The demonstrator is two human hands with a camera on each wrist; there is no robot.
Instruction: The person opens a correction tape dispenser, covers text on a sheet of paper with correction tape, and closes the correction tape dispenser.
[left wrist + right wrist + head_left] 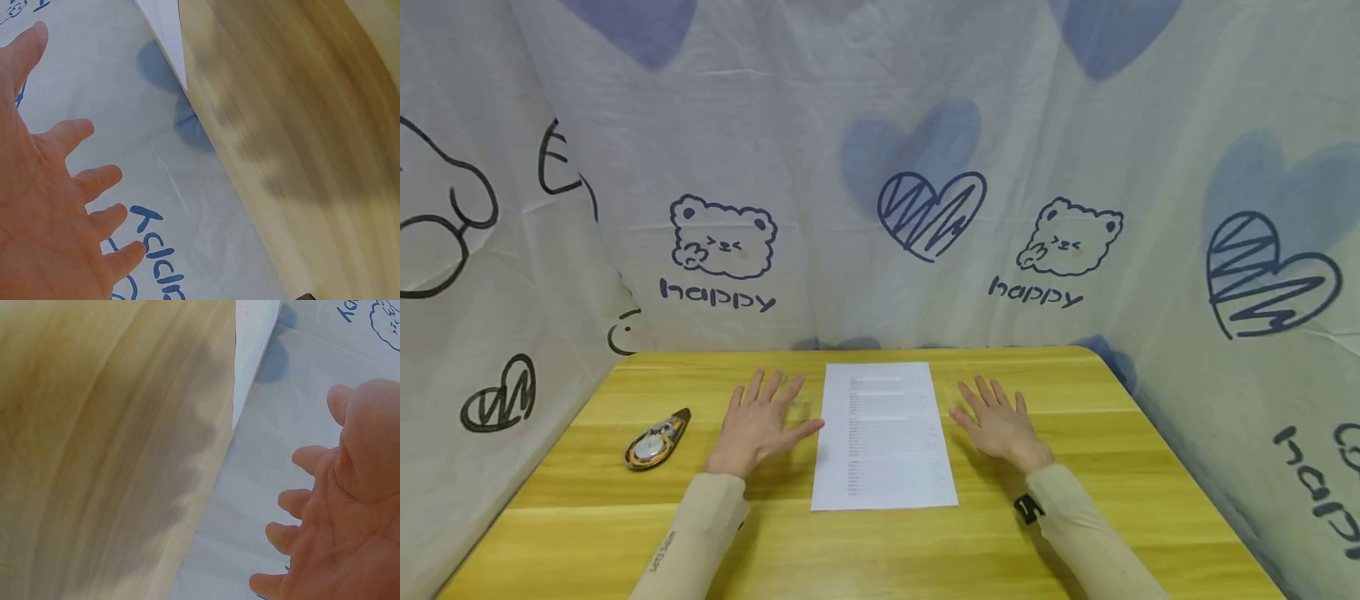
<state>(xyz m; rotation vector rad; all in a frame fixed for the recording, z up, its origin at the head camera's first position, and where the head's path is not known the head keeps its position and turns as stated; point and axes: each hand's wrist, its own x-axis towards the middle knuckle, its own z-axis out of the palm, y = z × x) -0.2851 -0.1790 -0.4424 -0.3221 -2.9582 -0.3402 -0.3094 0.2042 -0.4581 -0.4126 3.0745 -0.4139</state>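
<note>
A white sheet of paper (895,442) printed with small lines of text lies in the middle of the wooden table. To its left, my left hand (758,425) is held palm down with the fingers spread, its thumb tip right at the paper's left edge in the head view. My right hand (1002,425) is spread the same way on the other side, a short gap from the sheet. Both wrist views show bare palms, the left hand (50,187) and the right hand (350,506), with nothing in them. Left of the left hand lies a correction tape dispenser (657,440).
The yellow wood-grain table (865,554) has rounded far corners. Behind it and along both sides hangs a pale curtain (820,150) with hearts, bears and the word "happy". A dark band (1028,508) shows at the right wrist.
</note>
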